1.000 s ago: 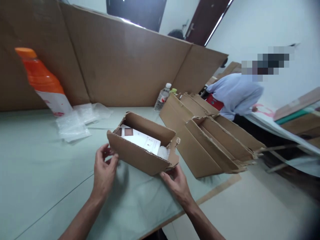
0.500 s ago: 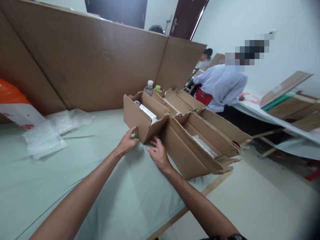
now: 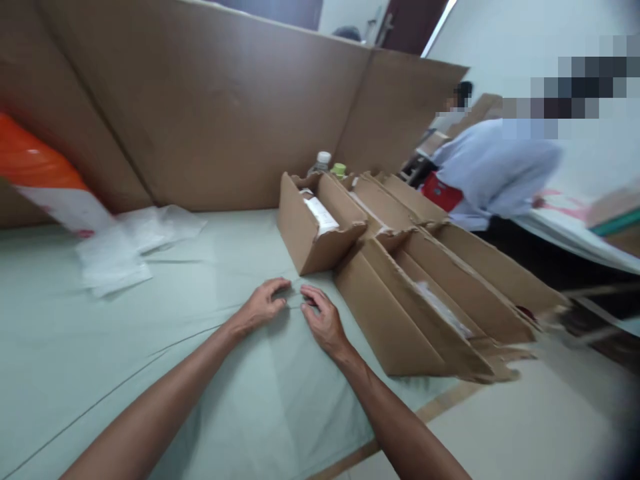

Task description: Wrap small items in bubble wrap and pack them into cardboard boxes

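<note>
My left hand [image 3: 263,305] hovers at or rests on the pale green cloth, fingers curved and thumb apart, holding nothing. Facing it across a small gap is my right hand [image 3: 324,321], also empty, its fingers bent and apart from the thumb. Just beyond both hands stands a small open cardboard box [image 3: 294,233] with a white packet [image 3: 321,215] inside. Right of my right hand sits a larger open cardboard box [image 3: 387,320] with a clear plastic packet [image 3: 443,308] in it. Neither hand touches a box.
Bubble-wrap sheets [image 3: 115,260] and an orange-and-white bag [image 3: 45,173] lie at left. A tall cardboard panel [image 3: 225,113] lines the back. A clear bottle [image 3: 323,161] and a green-capped container [image 3: 339,170] stand behind the boxes. A person in a pale shirt [image 3: 495,167] leans at right.
Both hands have drawn back from the small box's near corner toward me and closer together. The camera view has turned, so the scene sits farther right.
</note>
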The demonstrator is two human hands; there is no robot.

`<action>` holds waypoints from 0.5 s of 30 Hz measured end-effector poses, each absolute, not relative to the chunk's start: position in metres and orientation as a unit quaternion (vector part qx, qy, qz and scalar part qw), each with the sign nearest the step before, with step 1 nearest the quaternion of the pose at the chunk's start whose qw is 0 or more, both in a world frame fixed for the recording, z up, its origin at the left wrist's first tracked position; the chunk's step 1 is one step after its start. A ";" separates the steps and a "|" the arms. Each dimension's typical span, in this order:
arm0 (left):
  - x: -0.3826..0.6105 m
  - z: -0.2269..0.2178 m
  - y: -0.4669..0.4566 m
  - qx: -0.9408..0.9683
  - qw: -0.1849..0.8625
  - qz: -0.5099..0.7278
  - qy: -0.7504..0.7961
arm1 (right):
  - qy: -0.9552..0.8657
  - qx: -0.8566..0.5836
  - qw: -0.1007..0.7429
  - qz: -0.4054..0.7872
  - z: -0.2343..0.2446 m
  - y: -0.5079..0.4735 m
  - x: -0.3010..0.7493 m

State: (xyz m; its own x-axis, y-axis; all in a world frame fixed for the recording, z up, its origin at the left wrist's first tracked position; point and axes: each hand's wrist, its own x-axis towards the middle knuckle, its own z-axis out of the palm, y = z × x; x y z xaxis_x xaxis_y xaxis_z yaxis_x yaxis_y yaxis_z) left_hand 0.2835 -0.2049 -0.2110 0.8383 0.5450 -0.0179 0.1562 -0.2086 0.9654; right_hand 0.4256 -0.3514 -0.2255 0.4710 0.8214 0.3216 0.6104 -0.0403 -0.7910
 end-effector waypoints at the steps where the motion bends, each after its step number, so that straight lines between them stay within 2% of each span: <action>1: 0.271 -0.210 -0.208 0.759 0.585 0.165 0.233 | -0.525 -0.711 0.458 0.096 -0.225 -0.352 0.426; 6: 0.190 -0.196 -0.194 0.740 0.587 0.164 0.284 | -0.630 -0.684 0.367 0.006 -0.233 -0.346 0.436; 9: 0.121 -0.187 -0.163 0.708 0.565 0.219 0.363 | -0.663 -0.676 0.320 -0.041 -0.240 -0.339 0.443; 12: 0.038 -0.174 -0.130 0.671 0.498 0.298 0.462 | -0.683 -0.663 0.293 -0.089 -0.243 -0.335 0.447; 15: -0.047 -0.146 -0.095 0.625 0.388 0.370 0.568 | -0.687 -0.662 0.273 -0.120 -0.246 -0.334 0.450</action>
